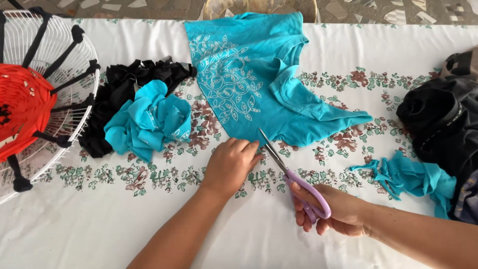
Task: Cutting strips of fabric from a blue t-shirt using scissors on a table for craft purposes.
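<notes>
The teal shirt [254, 74] lay flat on the table [99, 224], which was covered by a white cloth with flower bands. The scissors [291, 174] had their blades open at the shirt's lower edge, the tips just touching the cloth there. The right hand [331, 211] held the scissors, its grip closed through the purple handles, just below and to the right of the shirt. The left hand [231, 164] lay palm down with its grip open and flat, fingers pressed at the shirt's lower edge beside the blades.

Left of the shirt sat a heap of teal strips [149, 119], resting against a pile of black cloth [124, 84]. Farther left of the shirt stood a white wire frame [74, 60] strung with black strips and woven with red cloth in the middle. Right of the shirt, a few more teal scraps [413, 177] lay near a dark bundle of clothes [443, 124] at the table's edge.
</notes>
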